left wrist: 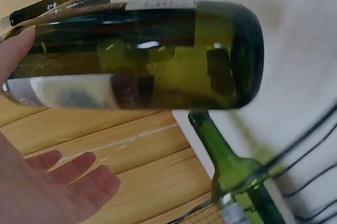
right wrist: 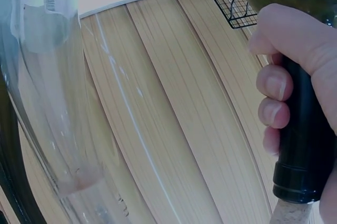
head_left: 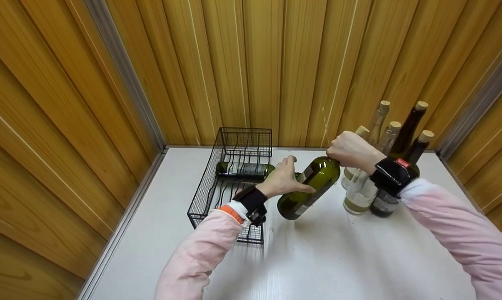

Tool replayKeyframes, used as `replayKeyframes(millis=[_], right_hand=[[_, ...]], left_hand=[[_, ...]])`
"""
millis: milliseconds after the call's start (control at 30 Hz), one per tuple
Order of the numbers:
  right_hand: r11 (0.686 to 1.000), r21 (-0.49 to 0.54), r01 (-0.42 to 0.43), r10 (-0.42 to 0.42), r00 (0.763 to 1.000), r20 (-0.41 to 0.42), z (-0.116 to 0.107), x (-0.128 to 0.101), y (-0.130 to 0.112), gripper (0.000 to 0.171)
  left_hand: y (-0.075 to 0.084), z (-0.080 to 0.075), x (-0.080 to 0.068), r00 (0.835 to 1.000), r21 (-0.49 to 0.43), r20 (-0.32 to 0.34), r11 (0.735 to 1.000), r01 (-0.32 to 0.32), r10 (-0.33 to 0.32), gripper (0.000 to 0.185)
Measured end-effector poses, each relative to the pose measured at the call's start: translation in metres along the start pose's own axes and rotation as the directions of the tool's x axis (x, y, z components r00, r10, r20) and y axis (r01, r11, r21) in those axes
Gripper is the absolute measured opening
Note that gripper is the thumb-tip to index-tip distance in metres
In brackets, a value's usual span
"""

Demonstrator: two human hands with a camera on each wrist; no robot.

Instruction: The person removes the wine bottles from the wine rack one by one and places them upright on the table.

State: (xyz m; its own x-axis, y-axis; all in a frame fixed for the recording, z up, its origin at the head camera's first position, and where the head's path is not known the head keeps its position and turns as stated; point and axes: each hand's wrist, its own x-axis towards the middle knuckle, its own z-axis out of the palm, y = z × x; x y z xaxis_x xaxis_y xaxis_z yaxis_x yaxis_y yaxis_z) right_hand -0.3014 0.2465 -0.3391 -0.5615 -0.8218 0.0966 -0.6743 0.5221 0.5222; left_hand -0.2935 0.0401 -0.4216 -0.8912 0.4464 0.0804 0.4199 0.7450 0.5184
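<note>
Corked bottles (head_left: 390, 166) clustered just behind right hand; white tabletop (head_left: 317, 258) below both hands; wood-panelled walls (head_left: 251, 62) beyond

I'm seeing the green wine bottle (head_left: 311, 186) hanging tilted above the white table, corked neck up to the right, labelled body sloping down to the left, just beside the wire rack.

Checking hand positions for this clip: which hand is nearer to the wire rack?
Left. The left hand rests against the green bottle's body just beside the wire rack; the right hand grips its neck, farther away.
</note>
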Motion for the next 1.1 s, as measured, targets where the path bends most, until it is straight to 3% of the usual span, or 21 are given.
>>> replayKeyframes(millis=[200,433,633,800,933,1100], right_hand=[[1.0,-0.002,-0.011,0.011,0.999,0.03,-0.004,0.001,0.002,0.028],[0.999,0.018,-0.031,0.029,0.998,0.064,-0.009,0.002,0.005,0.027],[0.996,0.057,-0.062,0.059,0.997,0.051,-0.01,0.002,0.006,0.027],[0.986,0.151,-0.075,0.071,0.997,0.031,-0.016,0.002,0.008,0.025],[0.948,0.297,-0.115,0.094,0.992,0.086,-0.028,0.004,0.013,0.045],[0.849,0.499,-0.173,0.156,0.985,0.075,-0.036,0.006,0.02,0.051]], left_hand=[[0.001,0.017,0.004,0.999,-0.114,0.025,0.993,-0.039,0.043,0.097],[0.003,0.028,0.007,0.995,-0.289,0.0,0.953,-0.093,0.097,0.09],[0.003,0.029,0.012,0.986,-0.329,-0.06,0.929,-0.169,0.158,0.069],[0.006,0.026,0.014,0.986,-0.344,-0.095,0.925,-0.158,0.133,0.067],[0.006,0.027,0.014,0.988,-0.342,-0.111,0.929,-0.139,0.107,0.067],[0.004,0.028,0.014,0.989,-0.361,-0.133,0.925,-0.115,0.071,0.066]])
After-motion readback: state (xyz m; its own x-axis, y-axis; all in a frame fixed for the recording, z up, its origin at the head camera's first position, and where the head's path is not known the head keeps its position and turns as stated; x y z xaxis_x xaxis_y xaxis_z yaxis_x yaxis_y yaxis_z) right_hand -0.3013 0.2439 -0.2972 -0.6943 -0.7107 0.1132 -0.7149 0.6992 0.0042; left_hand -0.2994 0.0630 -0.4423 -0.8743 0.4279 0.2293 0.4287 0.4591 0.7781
